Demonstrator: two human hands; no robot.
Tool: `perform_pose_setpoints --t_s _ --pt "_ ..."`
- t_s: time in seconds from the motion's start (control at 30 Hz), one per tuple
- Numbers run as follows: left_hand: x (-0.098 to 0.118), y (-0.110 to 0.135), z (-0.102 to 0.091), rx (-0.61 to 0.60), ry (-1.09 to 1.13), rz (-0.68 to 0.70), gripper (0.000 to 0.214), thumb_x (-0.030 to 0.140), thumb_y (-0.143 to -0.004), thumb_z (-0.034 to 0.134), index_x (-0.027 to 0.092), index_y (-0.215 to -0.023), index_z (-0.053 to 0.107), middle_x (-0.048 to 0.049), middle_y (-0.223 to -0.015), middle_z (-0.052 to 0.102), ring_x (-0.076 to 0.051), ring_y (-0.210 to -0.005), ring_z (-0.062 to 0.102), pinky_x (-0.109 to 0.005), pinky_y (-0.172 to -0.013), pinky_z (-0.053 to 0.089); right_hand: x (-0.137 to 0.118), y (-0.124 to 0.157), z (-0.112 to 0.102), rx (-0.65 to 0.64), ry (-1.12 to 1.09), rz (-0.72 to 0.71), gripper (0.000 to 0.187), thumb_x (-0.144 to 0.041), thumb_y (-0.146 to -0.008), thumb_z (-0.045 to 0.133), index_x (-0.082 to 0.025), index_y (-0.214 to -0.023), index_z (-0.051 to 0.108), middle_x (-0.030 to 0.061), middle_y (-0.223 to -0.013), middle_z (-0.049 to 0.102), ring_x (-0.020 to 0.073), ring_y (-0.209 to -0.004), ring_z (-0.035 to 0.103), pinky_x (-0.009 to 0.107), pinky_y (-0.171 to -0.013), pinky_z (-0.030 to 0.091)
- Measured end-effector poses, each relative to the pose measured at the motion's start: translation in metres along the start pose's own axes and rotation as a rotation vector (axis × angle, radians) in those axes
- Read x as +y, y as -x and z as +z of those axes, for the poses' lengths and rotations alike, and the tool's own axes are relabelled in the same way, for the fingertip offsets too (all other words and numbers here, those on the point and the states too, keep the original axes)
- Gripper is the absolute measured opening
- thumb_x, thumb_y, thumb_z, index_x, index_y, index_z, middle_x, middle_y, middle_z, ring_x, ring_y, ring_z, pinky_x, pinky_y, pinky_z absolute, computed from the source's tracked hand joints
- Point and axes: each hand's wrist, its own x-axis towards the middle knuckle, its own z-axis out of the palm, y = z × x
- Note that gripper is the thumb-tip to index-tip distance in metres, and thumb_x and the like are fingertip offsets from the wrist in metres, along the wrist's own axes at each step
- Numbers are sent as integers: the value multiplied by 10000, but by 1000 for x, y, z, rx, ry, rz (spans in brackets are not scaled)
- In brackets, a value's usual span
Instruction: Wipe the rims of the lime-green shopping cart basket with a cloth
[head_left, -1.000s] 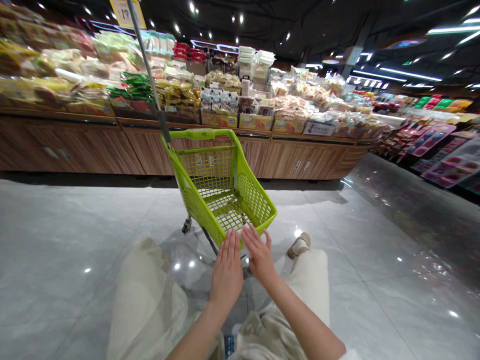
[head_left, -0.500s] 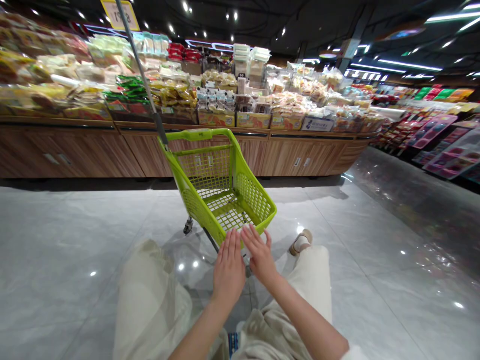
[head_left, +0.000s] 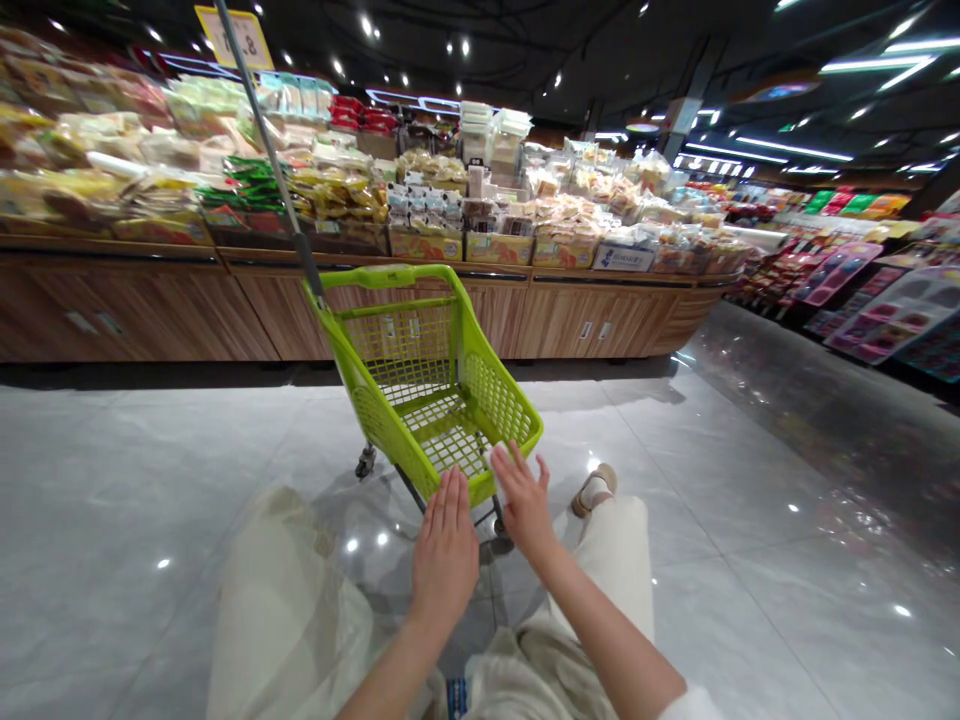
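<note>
**Open hands at a lime-green shopping cart in a supermarket aisle**

Shelves and cart have slid slightly left in the view, and the two hands have drawn a little further apart. The lime-green wire-mesh child's cart (head_left: 499,400) stands on a glossy tile floor (head_left: 150,480), just ahead of the person's pale trousers (head_left: 285,620) and beige shoe (head_left: 596,490). Both hands are open, fingers extended, gripping nothing. The right hand (head_left: 525,505) is at the cart's near rim, with a small white scrap (head_left: 491,462) at its fingertips; whether it touches the rim cannot be told. The left hand (head_left: 446,550) is just below that rim, apparently apart from it. A thin pole (head_left: 262,130) rises from the cart's far corner. Beyond, a wood-paneled counter (head_left: 585,320) carries packaged snacks (head_left: 427,200) along its top edge.
</note>
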Motion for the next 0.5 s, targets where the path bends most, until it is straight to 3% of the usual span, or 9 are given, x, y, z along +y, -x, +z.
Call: perform_pose_setpoints --t_s 0.07,0.13,0.2,0.27,0.33,0.4,0.5 --pt "0 0 -1 -4 11 -9 712 93 -902 394 81 -1558 116 -155 -1569 363 -263 -1467 315 -440 -1167 367 -18 6 1 -82 -32 -149 947 -7 -600 410 -215 -1520 323 48 -1529 452 180 -1497 251 459 -1202 33" --pt "-2 1 -3 -15 4 -8 686 98 -904 395 77 -1551 167 -146 -1565 374 -258 -1464 324 -437 -1170 363 -8 4 -5 -127 -30 -214 942 0 -604 410 -235 -1514 339 42 -1521 464 180 -1498 248 469 -1203 14" --pt "-3 1 -5 -29 -11 7 666 98 -904 396 59 -1541 205 -144 -1572 360 -257 -1466 319 -429 -1176 356 22 -3 -14 -109 -6 -157 935 17 -603 402 -271 -1493 377 25 -1498 497 183 -1491 267 490 -1195 16" --pt "-3 0 -6 -38 -13 23 660 99 -904 400 49 -1536 218 -144 -1583 339 -258 -1472 305 -423 -1182 348 54 -12 -20 -46 21 12 919 20 -603 402 -284 -1470 413 19 -1484 514 203 -1488 277 513 -1182 48" --pt "-2 0 -5 -35 -8 26 670 98 -903 400 53 -1541 199 -144 -1587 329 -257 -1476 297 -424 -1183 346 65 -17 -20 12 39 174 887 14 -613 400 -270 -1452 441 29 -1481 517 227 -1488 276 535 -1168 83" --pt "0 1 -4 -30 -9 17 693 89 -901 399 52 -1548 152 -151 -1588 323 -257 -1479 288 -430 -1179 351 49 -15 -13 42 38 223 866 10 -620 397 -246 -1446 451 43 -1482 516 229 -1491 269 533 -1167 99" --pt "1 2 -2 -38 -2 0 717 90 -902 401 55 -1552 100 -158 -1588 321 -259 -1484 273 -438 -1178 351 -2 -2 -1 -18 0 28 898 2 -602 398 -206 -1476 408 53 -1510 481 189 -1498 248 476 -1192 89"
